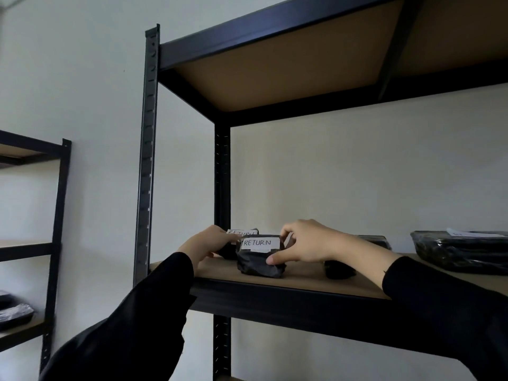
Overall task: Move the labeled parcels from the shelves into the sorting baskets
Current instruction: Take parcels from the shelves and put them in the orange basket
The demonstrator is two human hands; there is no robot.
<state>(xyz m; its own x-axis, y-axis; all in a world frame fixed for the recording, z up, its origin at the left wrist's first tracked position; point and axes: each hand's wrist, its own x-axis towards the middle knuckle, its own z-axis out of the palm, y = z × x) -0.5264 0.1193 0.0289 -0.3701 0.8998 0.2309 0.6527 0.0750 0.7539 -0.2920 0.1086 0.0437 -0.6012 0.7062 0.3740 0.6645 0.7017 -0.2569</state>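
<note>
My right fingers [277, 260] are closing around the front RETURN parcel [259, 259], thumb low on its near right corner. My left fingers [220, 243] are wrapping the second parcel [242, 232] just behind it. Both are sitting on the shelf [302, 281], long sides facing me.

Both arms wear long black sleeves of loose, matte cloth, ending at the wrists. The left sleeve [132, 320] folds in soft creases; the right sleeve [439, 292] likewise. Both hands are bare, without gloves or rings.
</note>
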